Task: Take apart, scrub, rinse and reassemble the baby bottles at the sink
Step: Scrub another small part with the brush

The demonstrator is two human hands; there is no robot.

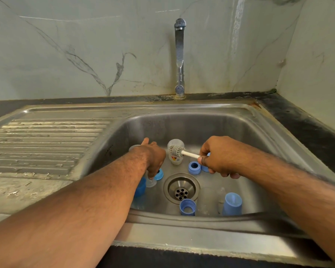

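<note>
In the steel sink (230, 132), my left hand (153, 157) reaches down and its fingertips pinch a clear teat (150, 182) beside a blue ring (160, 174). My right hand (219, 157) grips the white handle of a bottle brush (176, 150). The brush's grey bristle head sits in front of an upright clear bottle (175, 160) with a printed picture. Blue screw rings lie at the basin's middle (194, 168) and near its front (188, 207). A blue cap (232, 204) and another clear teat (220, 198) stand at the front right. Part of a blue cap (140, 187) shows under my left forearm.
The drain (181, 188) sits in the middle of the basin floor. A chrome tap (179, 57) rises behind the sink, with no water running. A ribbed, wet drainboard (43, 144) extends to the left. Dark counter (307, 128) and a marble wall bound the right side.
</note>
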